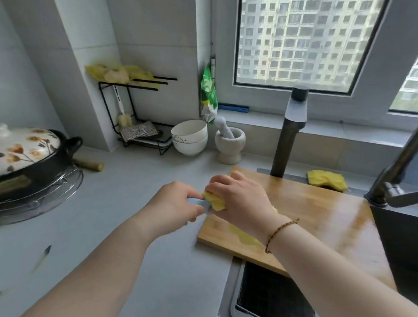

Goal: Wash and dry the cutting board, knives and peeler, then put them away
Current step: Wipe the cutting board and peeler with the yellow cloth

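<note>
Centre frame: right hand (239, 196) clutches yellow cloth (215, 202) | left hand (174, 207) pinches small bluish item (205, 206) | cutting board (321, 211) looks stiff, slick; lift by edges.

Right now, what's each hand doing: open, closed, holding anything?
Left hand: pinches a pale item, too blurred to name.
Right hand: grips the yellow cloth.

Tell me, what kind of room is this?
Most likely a home kitchen. A sink with a dark tap is set into the counter, a wooden cutting board lies partly over it, and a flowery cooking pot stands nearby.
</note>
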